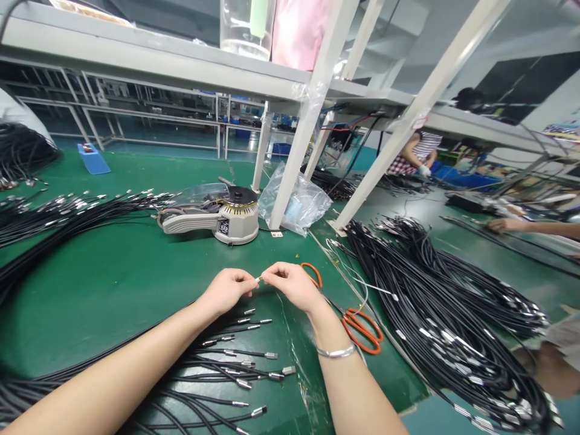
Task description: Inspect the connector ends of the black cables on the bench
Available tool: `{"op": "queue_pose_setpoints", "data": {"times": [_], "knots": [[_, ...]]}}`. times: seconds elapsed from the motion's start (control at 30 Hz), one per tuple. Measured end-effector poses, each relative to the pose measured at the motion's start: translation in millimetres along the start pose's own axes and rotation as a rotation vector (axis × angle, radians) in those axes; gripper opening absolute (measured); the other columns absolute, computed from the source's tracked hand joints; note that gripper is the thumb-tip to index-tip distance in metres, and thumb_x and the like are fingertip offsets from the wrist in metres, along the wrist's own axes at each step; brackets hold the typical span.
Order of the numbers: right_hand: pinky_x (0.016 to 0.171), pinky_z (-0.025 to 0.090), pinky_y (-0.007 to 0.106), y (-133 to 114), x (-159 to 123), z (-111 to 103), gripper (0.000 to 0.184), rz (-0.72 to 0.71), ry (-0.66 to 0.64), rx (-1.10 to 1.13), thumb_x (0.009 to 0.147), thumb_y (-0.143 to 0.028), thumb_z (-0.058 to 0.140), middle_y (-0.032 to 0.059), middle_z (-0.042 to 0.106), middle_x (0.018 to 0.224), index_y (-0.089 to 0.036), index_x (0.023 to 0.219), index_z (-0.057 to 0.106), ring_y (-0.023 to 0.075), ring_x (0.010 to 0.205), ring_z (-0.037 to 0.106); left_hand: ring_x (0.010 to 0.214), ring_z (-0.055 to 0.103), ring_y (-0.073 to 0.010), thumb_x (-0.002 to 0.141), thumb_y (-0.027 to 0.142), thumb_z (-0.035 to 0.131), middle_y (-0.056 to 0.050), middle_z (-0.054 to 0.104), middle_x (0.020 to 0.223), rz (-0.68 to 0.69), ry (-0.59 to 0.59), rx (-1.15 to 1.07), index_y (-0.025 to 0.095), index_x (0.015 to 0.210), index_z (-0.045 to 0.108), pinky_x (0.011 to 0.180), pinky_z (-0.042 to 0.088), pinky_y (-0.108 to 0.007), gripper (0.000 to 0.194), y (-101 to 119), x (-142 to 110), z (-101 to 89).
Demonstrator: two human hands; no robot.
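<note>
Above the green bench, my left hand [228, 291] pinches a small cable connector [258, 279], silvery-white with a yellowish bit. My right hand [292, 283] has its thumb and forefinger closed at the connector's other end; the fingertips hide most of it. A thin black cable seems to run back from it along my left arm. Below my hands lies a spread of black cables [244, 354] with metal connector ends. Right of my right wrist rest orange-handled scissors [362, 331], and another orange handle [312, 273] shows partly behind that hand.
A round tape dispenser [235, 223] stands ahead, beside a clear plastic bag [296, 202] at a white shelf post [312, 109]. Black cable bundles [435, 302] lie to the right, more [90, 211] to the left. A co-worker's hand [505, 225] is at far right.
</note>
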State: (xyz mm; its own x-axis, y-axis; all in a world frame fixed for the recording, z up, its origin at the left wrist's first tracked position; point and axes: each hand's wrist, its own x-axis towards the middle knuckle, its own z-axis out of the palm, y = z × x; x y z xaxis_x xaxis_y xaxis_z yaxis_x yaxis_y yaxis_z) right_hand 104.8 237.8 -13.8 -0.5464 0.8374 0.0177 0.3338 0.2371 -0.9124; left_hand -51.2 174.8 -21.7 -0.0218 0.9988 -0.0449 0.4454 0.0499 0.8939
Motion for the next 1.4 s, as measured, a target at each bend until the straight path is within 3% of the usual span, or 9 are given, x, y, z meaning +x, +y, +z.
{"op": "queue_pose_setpoints", "data": {"times": [0.27, 0.5, 0.73, 1.03, 1.1, 1.2, 1.3, 1.4], "knots": [[0.06, 0.043, 0.024, 1.3, -1.6, -10.6, 0.018, 0.016, -0.065, 0.009, 0.069, -0.03, 0.06, 0.0015, 0.063, 0.067, -0.013, 0.071, 0.066, 0.0119, 0.062, 0.054, 0.057, 0.047, -0.013, 0.075, 0.037, 0.045, 0.003, 0.054, 0.058, 0.04, 0.0, 0.065, 0.017, 0.064, 0.058, 0.056, 0.035, -0.023, 0.027, 4.9, -1.8, 1.5], [0.058, 0.039, 0.022, 1.6, -2.1, -8.4, 0.015, -0.004, -0.054, -0.05, 0.07, -0.028, 0.059, -0.0005, 0.06, 0.064, -0.014, 0.069, 0.064, 0.0107, 0.06, 0.05, 0.052, 0.045, -0.0126, 0.078, 0.033, 0.042, 0.003, 0.051, 0.054, 0.076, -0.081, 0.184, 0.018, 0.058, 0.056, 0.051, 0.031, -0.023, 0.028, 4.1, -1.0, -0.5], [0.058, 0.039, 0.022, -3.7, -4.5, -2.2, 0.014, -0.012, -0.057, -0.109, 0.07, -0.026, 0.058, 0.0009, 0.061, 0.065, -0.014, 0.068, 0.064, 0.0113, 0.061, 0.05, 0.07, 0.053, -0.0165, 0.08, 0.025, 0.04, -0.002, 0.06, 0.069, 0.122, -0.01, 0.284, 0.018, 0.064, 0.059, 0.064, 0.036, -0.025, 0.026, 2.6, -1.5, 3.8], [0.06, 0.041, 0.021, -3.1, -5.6, -11.9, 0.016, -0.033, -0.096, -0.184, 0.074, -0.027, 0.054, 0.0001, 0.062, 0.068, -0.014, 0.072, 0.063, 0.0111, 0.063, 0.053, 0.07, 0.056, -0.0176, 0.082, 0.023, 0.04, -0.004, 0.063, 0.07, 0.17, -0.003, 0.358, 0.016, 0.066, 0.063, 0.065, 0.04, -0.026, 0.029, 17.5, 0.8, 8.7], [0.06, 0.042, 0.021, -0.4, -7.7, -19.2, 0.015, -0.036, -0.153, -0.213, 0.074, -0.028, 0.055, -0.0005, 0.063, 0.068, -0.016, 0.071, 0.064, 0.0114, 0.063, 0.054, 0.077, 0.058, -0.0172, 0.083, 0.027, 0.041, -0.003, 0.066, 0.079, 0.202, -0.021, 0.361, 0.018, 0.074, 0.066, 0.072, 0.041, -0.025, 0.027, 21.8, -2.9, -1.8], [0.055, 0.042, 0.022, 6.5, -8.8, -25.2, 0.008, -0.018, -0.21, -0.296, 0.067, -0.021, 0.06, -0.0006, 0.063, 0.06, -0.017, 0.062, 0.065, 0.0128, 0.057, 0.055, 0.096, 0.056, -0.0173, 0.084, 0.032, 0.042, -0.001, 0.065, 0.101, 0.211, 0.047, 0.375, 0.021, 0.095, 0.064, 0.085, 0.038, -0.026, 0.027, 16.6, -17.4, -35.0], [0.058, 0.043, 0.026, 9.9, -6.3, -18.7, 0.01, -0.034, -0.121, -0.375, 0.068, -0.017, 0.057, 0.0021, 0.065, 0.066, -0.018, 0.071, 0.067, 0.0147, 0.059, 0.056, 0.096, 0.055, -0.0179, 0.084, 0.033, 0.042, -0.002, 0.064, 0.103, 0.116, 0.192, 0.426, 0.02, 0.098, 0.062, 0.086, 0.039, -0.028, 0.028, -3.6, -42.9, -72.7], [0.068, 0.044, 0.028, 4.8, -2.8, 2.6, 0.019, -0.11, -0.016, -0.399, 0.078, -0.023, 0.05, 0.0037, 0.065, 0.085, -0.02, 0.09, 0.064, 0.0148, 0.071, 0.057, 0.089, 0.056, -0.0178, 0.084, 0.032, 0.043, -0.002, 0.065, 0.094, 0.045, 0.231, 0.49, 0.02, 0.092, 0.063, 0.081, 0.041, -0.029, 0.024, -25.1, -69.3, -89.6]]}}
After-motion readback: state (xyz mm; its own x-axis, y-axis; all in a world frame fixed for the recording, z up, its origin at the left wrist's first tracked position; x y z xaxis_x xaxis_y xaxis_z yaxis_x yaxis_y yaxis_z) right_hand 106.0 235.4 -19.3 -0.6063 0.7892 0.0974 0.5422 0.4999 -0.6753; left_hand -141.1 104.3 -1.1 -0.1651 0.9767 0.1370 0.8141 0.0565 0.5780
